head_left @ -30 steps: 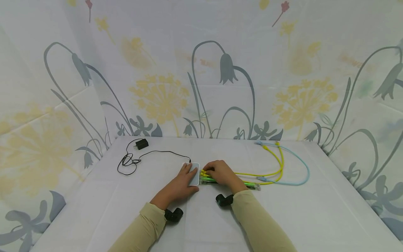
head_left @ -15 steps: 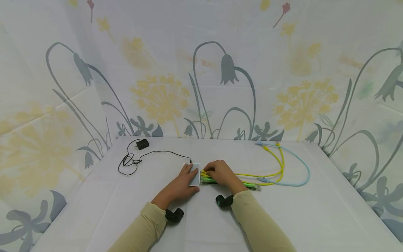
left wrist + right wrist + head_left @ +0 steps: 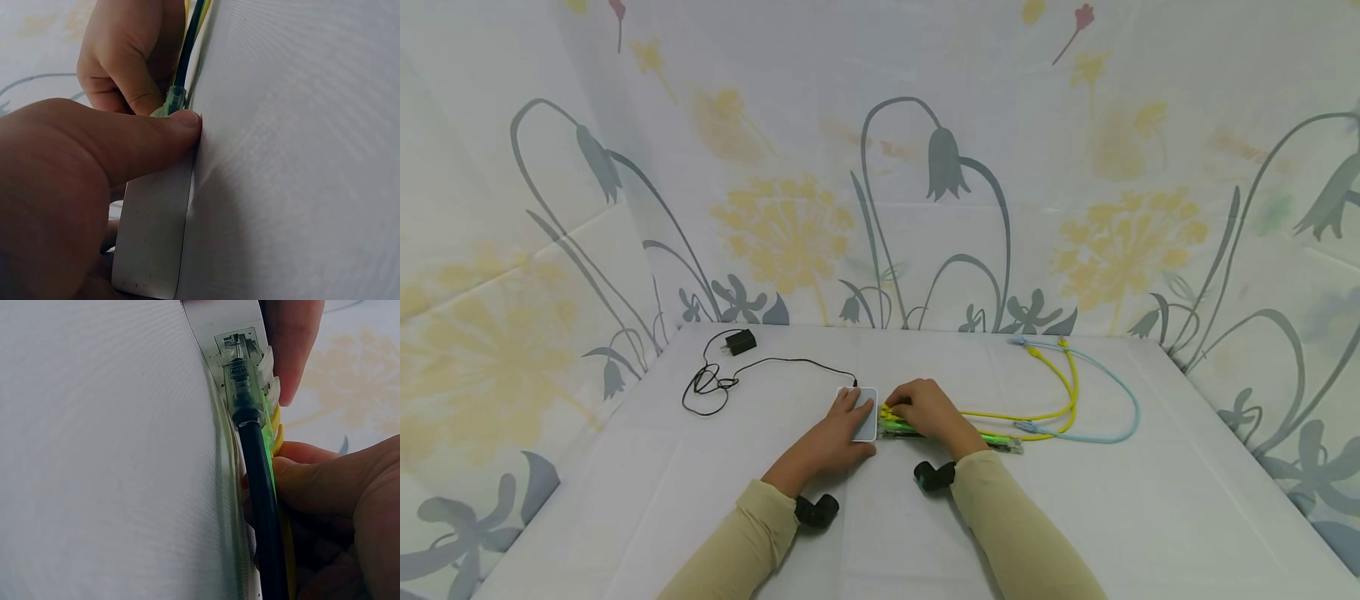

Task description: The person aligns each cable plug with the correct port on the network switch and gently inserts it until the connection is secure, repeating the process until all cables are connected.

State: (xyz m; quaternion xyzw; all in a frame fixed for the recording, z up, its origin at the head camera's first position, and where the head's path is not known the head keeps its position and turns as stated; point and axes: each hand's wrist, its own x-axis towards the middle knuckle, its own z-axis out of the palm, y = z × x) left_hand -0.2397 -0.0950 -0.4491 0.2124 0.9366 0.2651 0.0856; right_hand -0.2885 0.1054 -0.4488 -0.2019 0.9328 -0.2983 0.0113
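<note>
A small white network switch (image 3: pixel 868 423) lies mid-table, its ports facing right. My left hand (image 3: pixel 829 440) holds it, fingers spread over its top and the thumb along its near side. Just right of it, my right hand (image 3: pixel 931 412) pinches a yellow network cable (image 3: pixel 887 412) close to its plug; the fingertips are partly hidden. In the right wrist view, a black network cable (image 3: pixel 262 494) with a clear greenish plug (image 3: pixel 242 394) stands at the nearest port. Beyond it, a bright green cable (image 3: pixel 269 440) and yellow plugs line the same side.
Left of the switch, a thin black power cord (image 3: pixel 790 361) runs from it to a black adapter (image 3: pixel 741 342). A light blue network cable (image 3: pixel 1131 400) curves across the right side, beside the yellow loops. A flowered curtain (image 3: pixel 887 208) hangs behind the white table (image 3: pixel 880 533).
Both hands stay almost where they were, on the switch and at the yellow cable. The head view shifts very slightly.
</note>
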